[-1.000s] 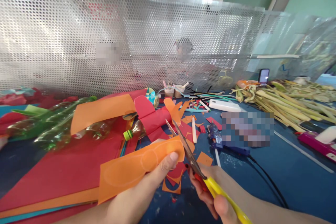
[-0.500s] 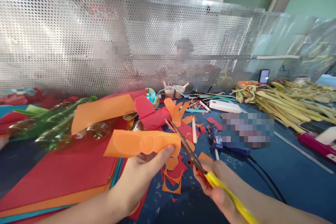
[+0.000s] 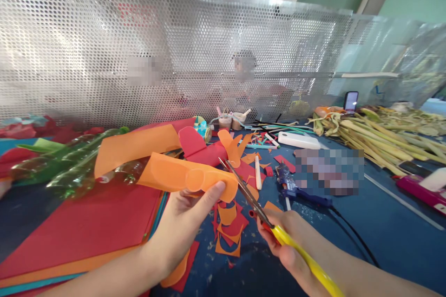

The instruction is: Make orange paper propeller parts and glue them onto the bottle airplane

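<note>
My left hand (image 3: 190, 220) pinches an orange foam sheet (image 3: 167, 171) between thumb and fingers; a rounded outline is marked on it and its right end is curved. In my right hand (image 3: 299, 246) is a pair of scissors (image 3: 296, 246) with yellow handles, closed round by my fingers. The blades point up and left, slightly parted, their tips just beside the sheet's right end. Below the sheet, orange and red offcuts (image 3: 228, 241) lie on the blue table (image 3: 351, 241).
At left are stacked coloured sheets (image 3: 87, 222) and green plastic bottles (image 3: 76, 176). Rightward lie a blue glue gun (image 3: 287, 183) with a black cord, a white marker (image 3: 258, 171) and dried husks (image 3: 376, 144). A perforated metal screen (image 3: 195, 37) stands behind; a phone (image 3: 350, 102) leans upright.
My left hand has tilted the orange sheet, its left end rising and its right end dropping away from the blades. The scissors have barely moved.
</note>
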A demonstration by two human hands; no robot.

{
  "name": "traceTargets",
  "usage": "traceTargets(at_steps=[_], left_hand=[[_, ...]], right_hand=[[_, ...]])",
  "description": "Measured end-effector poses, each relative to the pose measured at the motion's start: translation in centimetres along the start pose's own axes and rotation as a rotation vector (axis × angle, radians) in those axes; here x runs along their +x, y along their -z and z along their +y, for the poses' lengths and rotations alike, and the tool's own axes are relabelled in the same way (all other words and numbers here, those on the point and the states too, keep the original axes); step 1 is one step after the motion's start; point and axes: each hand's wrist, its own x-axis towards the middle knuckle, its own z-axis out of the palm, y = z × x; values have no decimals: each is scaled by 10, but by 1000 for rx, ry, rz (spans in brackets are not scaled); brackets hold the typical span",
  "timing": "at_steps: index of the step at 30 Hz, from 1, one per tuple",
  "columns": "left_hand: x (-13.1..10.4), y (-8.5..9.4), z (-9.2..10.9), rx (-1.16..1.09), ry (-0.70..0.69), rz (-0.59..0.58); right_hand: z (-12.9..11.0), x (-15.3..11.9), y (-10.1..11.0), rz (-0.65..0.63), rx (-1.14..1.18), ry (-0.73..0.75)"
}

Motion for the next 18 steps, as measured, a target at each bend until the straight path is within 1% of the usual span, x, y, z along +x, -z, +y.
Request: traceTargets(at_steps=[4, 10, 14, 18], left_hand=[[1, 2, -1, 54, 0, -16], [4, 6, -3, 133, -37, -58], [6, 8, -4, 179, -73, -55], [7, 8, -2, 168, -79, -68]], right_hand=[[-1, 2, 0, -8, 57, -11], [-7, 3, 1, -20, 103, 4], [-11, 2, 2, 2, 83, 11], [-13, 0, 2, 40, 21, -25]])
